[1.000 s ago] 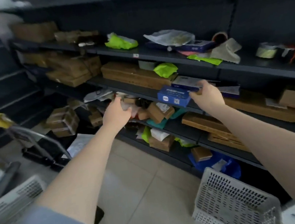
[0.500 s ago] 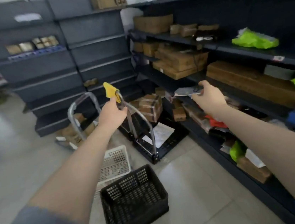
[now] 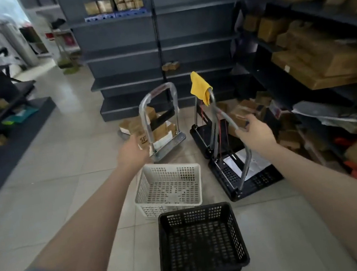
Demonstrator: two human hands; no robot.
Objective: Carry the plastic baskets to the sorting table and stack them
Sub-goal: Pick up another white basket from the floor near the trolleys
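Grey floor tiles (image 3: 52, 196) are stretching across a stockroom lined with dark metal shelving (image 3: 158, 54), and cardboard boxes (image 3: 313, 67) are crowding the racks on the right while the middle unit is sitting mostly bare apart from a row of small packages near its top.

Two plastic baskets are resting on the floor straight ahead. The black basket (image 3: 201, 243) is sitting nearest, upright and holding nothing, and the white basket (image 3: 170, 187) is lying just beyond it, tipped slightly, their near edges almost touching. Neither is being held.

Two hand carts are standing behind the baskets. The silver cart (image 3: 160, 124) on the left is carrying brown boxes on its platform. The black cart (image 3: 234, 162) on the right is holding a sheet of paper, with its handle leaning toward the camera and a yellow cloth (image 3: 199, 87) draping over the top bar.

Both arms are reaching forward over the baskets. The left hand (image 3: 132, 152) is hanging in front of the silver cart with its fingers loosely curled, gripping nothing. The right hand (image 3: 254, 131) is appearing beside the black cart's handle, fingers half bent and apart; whether it is touching the bar cannot be told.
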